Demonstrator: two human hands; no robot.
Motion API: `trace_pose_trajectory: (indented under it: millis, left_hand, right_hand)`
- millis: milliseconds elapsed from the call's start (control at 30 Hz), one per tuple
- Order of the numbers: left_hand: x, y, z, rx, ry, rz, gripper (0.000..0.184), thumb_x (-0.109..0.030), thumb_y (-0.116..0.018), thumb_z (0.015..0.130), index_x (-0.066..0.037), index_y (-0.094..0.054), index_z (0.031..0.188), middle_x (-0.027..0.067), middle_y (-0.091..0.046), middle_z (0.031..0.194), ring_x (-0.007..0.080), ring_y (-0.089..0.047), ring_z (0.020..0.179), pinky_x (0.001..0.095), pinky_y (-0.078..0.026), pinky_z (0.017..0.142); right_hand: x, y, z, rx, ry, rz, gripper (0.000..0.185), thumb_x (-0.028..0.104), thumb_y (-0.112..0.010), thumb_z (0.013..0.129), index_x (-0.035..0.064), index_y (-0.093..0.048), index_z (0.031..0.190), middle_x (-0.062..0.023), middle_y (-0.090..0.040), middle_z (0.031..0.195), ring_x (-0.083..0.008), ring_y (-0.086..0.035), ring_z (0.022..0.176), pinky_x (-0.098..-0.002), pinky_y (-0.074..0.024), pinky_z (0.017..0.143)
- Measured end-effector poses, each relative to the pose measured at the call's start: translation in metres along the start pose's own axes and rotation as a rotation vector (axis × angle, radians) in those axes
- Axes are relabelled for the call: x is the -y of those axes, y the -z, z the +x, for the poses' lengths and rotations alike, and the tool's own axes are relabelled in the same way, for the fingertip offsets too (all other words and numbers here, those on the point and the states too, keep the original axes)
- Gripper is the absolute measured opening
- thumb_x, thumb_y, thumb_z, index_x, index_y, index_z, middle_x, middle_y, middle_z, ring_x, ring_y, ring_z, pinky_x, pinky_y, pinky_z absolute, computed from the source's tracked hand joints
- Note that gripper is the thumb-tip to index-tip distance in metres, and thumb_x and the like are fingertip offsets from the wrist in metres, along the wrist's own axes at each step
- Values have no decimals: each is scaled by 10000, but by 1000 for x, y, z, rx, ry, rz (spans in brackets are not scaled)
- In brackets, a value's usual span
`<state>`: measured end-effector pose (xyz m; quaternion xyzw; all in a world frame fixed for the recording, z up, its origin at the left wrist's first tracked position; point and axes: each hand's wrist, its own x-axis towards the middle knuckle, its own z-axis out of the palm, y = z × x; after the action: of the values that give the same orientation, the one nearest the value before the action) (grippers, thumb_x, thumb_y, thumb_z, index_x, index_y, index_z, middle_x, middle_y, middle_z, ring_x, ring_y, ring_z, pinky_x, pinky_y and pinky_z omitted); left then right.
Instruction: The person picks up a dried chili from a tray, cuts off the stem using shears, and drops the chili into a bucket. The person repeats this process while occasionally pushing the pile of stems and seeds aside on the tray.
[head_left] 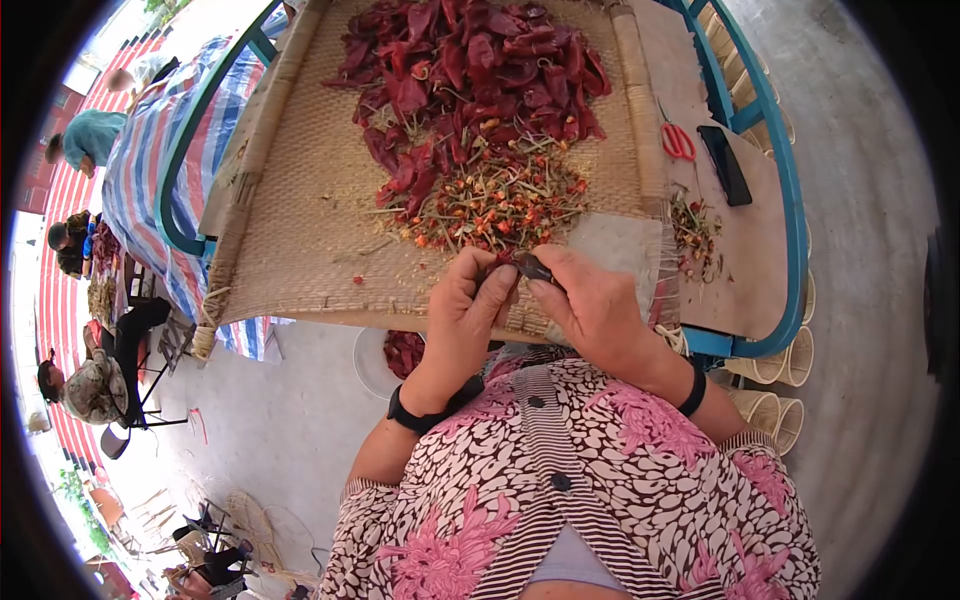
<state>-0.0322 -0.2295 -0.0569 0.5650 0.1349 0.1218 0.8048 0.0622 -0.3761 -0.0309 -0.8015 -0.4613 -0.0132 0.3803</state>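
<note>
My left hand (468, 298) is closed, its thumb and fingers pinching a dried red chili pepper (500, 261) that is mostly hidden by the fingers. Close against it, my right hand (592, 302) is closed on a small dark object (534, 267) whose kind I cannot make out. Both hands are over the front edge of a woven mat tray (300, 225). Just beyond them lies a heap of cut chili stems and caps (490, 200), with loose seeds around. Behind that heap spreads a large pile of dried red chilies (470, 75).
Red-handled scissors (678, 142) and a black phone (725, 165) lie on a board at right, near a small stem heap (695, 235). A blue metal frame (795, 210) surrounds the tray. Below it stands a basin (370, 365) of red chilies. Several people sit at left.
</note>
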Motion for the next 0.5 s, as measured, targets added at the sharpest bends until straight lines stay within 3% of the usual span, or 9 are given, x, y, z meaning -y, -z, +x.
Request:
trace_pose_trajectory:
  millis: [100, 200, 300, 400, 500]
  left_hand:
    - [-5, 4, 2, 112, 87, -224, 123, -171, -558, 988, -57, -516, 969, -16, -542, 758, 20, -394, 594, 174, -297, 512]
    - [-10, 8, 3, 162, 139, -306, 104, -164, -557, 986, -68, -517, 975, -2, -562, 797, 26, -383, 588, 174, -292, 515]
    - [4, 20, 7, 331, 143, -595, 98, -161, -550, 981, -78, -527, 1028, 35, -561, 787, 49, -367, 537, 194, -310, 507]
    - [-2, 24, 5, 360, 229, -674, 100, -167, -551, 979, -91, -534, 1041, 60, -570, 810, 48, -365, 536, 194, -293, 502]
    - [0, 22, 7, 240, 273, -714, 83, -150, -547, 978, -85, -539, 1030, 71, -574, 818, 47, -363, 535, 194, -287, 497]
  right_hand:
    - [-5, -8, -4, 53, -88, 463, 299, 264, -544, 980, 47, -543, 1185, -79, -584, 750, -195, -578, 569, -303, -441, 479]
    - [4, 11, -3, 417, -631, 1173, 276, 303, -458, 1024, 72, -529, 1156, 10, -457, 662, -83, -417, 472, -232, -313, 406]
    - [12, 22, 3, 553, -964, 1527, 261, 329, -419, 1036, 97, -518, 1106, 69, -361, 644, -32, -294, 425, -191, -213, 381]
    - [8, 15, 2, 647, -930, 1829, 283, 358, -390, 1039, 106, -514, 1072, 66, -337, 627, -18, -273, 394, -184, -219, 358]
    - [3, 6, 2, 594, -981, 1998, 286, 352, -379, 1042, 104, -512, 1097, 68, -347, 622, -18, -279, 382, -186, -246, 354]
